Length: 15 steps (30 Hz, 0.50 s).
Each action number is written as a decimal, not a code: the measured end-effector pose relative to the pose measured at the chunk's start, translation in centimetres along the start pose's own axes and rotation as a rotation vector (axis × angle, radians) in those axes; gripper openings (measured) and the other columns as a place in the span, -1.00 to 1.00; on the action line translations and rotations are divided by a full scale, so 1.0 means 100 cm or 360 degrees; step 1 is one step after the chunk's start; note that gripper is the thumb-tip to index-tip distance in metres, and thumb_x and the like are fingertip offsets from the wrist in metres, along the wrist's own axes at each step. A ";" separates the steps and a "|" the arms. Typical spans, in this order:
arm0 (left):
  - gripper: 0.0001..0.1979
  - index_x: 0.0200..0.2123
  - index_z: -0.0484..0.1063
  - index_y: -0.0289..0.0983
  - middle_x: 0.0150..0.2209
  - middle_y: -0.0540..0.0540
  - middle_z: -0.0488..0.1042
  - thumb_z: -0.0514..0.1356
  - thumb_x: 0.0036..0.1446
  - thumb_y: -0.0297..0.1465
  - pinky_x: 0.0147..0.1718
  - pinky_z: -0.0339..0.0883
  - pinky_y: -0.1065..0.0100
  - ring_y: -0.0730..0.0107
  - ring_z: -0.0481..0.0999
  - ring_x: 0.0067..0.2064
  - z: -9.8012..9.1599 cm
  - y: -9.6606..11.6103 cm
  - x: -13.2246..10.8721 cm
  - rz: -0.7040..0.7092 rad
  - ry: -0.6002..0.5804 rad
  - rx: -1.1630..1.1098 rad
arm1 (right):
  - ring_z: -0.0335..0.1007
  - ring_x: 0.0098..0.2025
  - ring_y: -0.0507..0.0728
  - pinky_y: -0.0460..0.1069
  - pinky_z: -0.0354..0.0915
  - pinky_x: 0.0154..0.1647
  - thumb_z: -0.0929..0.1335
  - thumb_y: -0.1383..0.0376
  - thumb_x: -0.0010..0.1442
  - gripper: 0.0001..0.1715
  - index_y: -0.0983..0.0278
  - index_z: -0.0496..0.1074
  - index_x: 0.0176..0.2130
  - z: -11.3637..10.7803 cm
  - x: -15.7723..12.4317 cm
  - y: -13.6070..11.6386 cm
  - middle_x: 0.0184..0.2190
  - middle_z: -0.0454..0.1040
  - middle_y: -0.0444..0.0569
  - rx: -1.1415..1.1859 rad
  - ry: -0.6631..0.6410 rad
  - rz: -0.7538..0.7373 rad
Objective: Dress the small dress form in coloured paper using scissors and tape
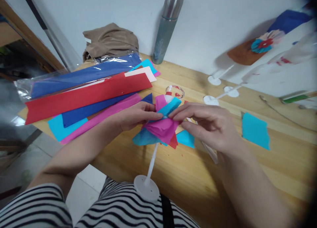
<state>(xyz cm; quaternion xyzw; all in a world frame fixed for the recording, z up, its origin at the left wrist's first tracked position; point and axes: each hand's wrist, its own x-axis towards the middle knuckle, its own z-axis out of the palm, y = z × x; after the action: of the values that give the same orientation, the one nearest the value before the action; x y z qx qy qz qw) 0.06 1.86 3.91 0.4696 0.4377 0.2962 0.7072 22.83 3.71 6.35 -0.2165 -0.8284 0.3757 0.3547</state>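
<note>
Between my hands is a small figure dressed in pink crepe paper (pixel 164 130) with light-blue and red layers showing beneath. It sits on a white stand (pixel 146 187) with a thin rod and round base, tilted over the table edge near my lap. My left hand (pixel 137 116) pinches the wrapped paper from the left, thumb across its middle. My right hand (pixel 210 124) has its fingertips closed at the right side, on the light-blue paper strip (pixel 172 106) running diagonally over the pink. The exact fold under the fingertips is hidden.
Folded paper in red (pixel 86 100), blue and pink lies at left, partly in clear plastic. Behind stand a brown cloth (pixel 111 41) and a thermos (pixel 167 29). A clear ring (pixel 176 92), white stands (pixel 214 80) and a light-blue paper piece (pixel 255 130) lie farther right.
</note>
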 end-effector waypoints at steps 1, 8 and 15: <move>-0.68 -0.42 0.51 -0.34 -0.49 0.01 0.42 0.42 -0.01 -0.19 -0.49 0.11 0.41 0.52 0.30 -0.48 0.000 0.000 0.000 -0.0008 -0.0002 0.0008 | 0.57 -0.29 0.04 -0.05 0.44 -0.28 0.42 0.45 0.22 -0.84 0.20 0.59 -0.29 0.002 -0.001 -0.001 -0.32 0.64 -0.10 0.0044 0.0072 0.0063; -0.67 -0.35 0.57 -0.33 -0.41 -0.04 0.52 0.45 -0.04 -0.18 -0.47 0.17 0.41 0.49 0.40 -0.45 -0.003 -0.002 0.000 -0.0048 -0.0015 -0.0007 | 0.57 -0.28 -0.04 -0.14 0.45 -0.26 0.47 0.53 0.14 -0.54 0.01 0.65 -0.09 0.012 -0.005 -0.009 -0.32 0.67 -0.22 0.0352 0.0386 0.0286; -0.74 -0.33 0.58 -0.33 -0.41 -0.06 0.54 0.41 0.05 -0.24 -0.43 0.18 0.40 0.47 0.39 -0.42 0.000 0.000 -0.001 -0.0052 0.0030 -0.0120 | 0.48 -0.38 -0.03 -0.14 0.36 -0.40 0.48 0.46 0.18 -0.78 0.13 0.66 -0.25 0.013 -0.004 -0.003 -0.36 0.64 -0.17 0.0248 0.0326 0.0304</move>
<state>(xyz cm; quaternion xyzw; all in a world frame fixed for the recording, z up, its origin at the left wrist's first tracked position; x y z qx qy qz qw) -0.02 1.79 3.97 0.4326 0.4406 0.3053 0.7249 22.07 2.66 5.84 -0.3031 -0.7318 0.4469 0.4157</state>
